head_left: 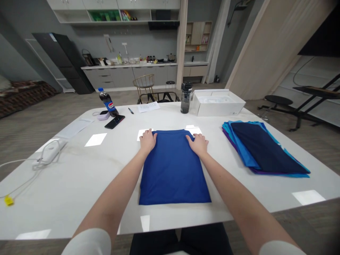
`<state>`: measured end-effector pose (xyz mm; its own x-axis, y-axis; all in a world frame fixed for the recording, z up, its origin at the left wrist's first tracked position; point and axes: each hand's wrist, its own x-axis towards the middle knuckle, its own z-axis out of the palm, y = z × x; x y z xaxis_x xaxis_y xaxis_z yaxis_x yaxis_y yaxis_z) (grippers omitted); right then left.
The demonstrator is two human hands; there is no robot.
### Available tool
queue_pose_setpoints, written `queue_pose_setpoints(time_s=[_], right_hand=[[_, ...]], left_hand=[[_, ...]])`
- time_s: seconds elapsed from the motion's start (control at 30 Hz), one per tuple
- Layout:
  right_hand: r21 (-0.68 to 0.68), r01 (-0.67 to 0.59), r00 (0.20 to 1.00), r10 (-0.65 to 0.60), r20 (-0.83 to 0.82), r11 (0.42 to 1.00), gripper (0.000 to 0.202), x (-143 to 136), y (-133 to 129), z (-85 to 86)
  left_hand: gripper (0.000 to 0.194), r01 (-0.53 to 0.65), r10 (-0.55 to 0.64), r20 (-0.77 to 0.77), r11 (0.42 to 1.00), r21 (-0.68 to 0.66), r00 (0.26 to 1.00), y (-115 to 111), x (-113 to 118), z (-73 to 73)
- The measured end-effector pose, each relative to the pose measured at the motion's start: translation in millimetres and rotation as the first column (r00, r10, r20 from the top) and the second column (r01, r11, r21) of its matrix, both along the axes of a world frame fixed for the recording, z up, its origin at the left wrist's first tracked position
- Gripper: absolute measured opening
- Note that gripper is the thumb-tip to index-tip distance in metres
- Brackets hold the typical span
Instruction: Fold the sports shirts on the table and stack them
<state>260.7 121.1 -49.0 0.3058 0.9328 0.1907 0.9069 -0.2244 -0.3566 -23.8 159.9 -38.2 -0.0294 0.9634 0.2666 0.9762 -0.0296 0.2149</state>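
A blue piece of folded fabric [175,170] lies flat on the white table [106,191] in front of me. Its far edge is narrower than its near edge. At the far left corner rests my left hand [147,142], thumb on the fabric's edge and fingers spread on the table beside it. My right hand [198,143] mirrors it at the far right corner, thumb apart from the other fingers and touching the cloth. To the right lies a stack of folded fabrics [265,148], dark navy on top with light blue, teal and purple below.
Toward the back stand a white open box [219,106], a dark drinking bottle [186,97] and a cola bottle [108,102]. A phone [114,122], a pen [131,110] and papers [148,107] lie nearby. A white power strip [53,151] with cables sits at the left.
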Motion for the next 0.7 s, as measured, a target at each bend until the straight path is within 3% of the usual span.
queue_pose_setpoints(time_s=[0.1, 0.23, 0.53, 0.7], right_hand=[[-0.008, -0.064, 0.997, 0.065, 0.05, 0.998, 0.074, 2.9, 10.3, -5.4], [-0.048, -0.104, 0.99, 0.108, 0.093, 0.993, 0.072, 4.6, 14.6, -8.4], [-0.084, -0.279, 0.943, 0.29, 0.164, 0.957, 0.046, 1.3, 20.4, -0.2], [-0.129, -0.305, 0.933, 0.324, 0.159, 0.943, 0.035, -4.0, 12.5, 15.1]], left_hand=[[0.058, -0.087, 0.087, -0.019, 0.996, 0.015, 0.996, 9.3, 0.6, -12.8], [0.063, -0.094, 0.097, -0.08, 0.995, 0.041, 0.992, 10.4, 0.4, -21.7], [0.053, 0.017, -0.021, -0.124, 0.999, -0.037, 0.992, 15.3, -0.9, -20.1], [0.036, 0.018, -0.013, 0.035, 0.988, -0.155, 0.999, 18.5, -6.1, -10.3]])
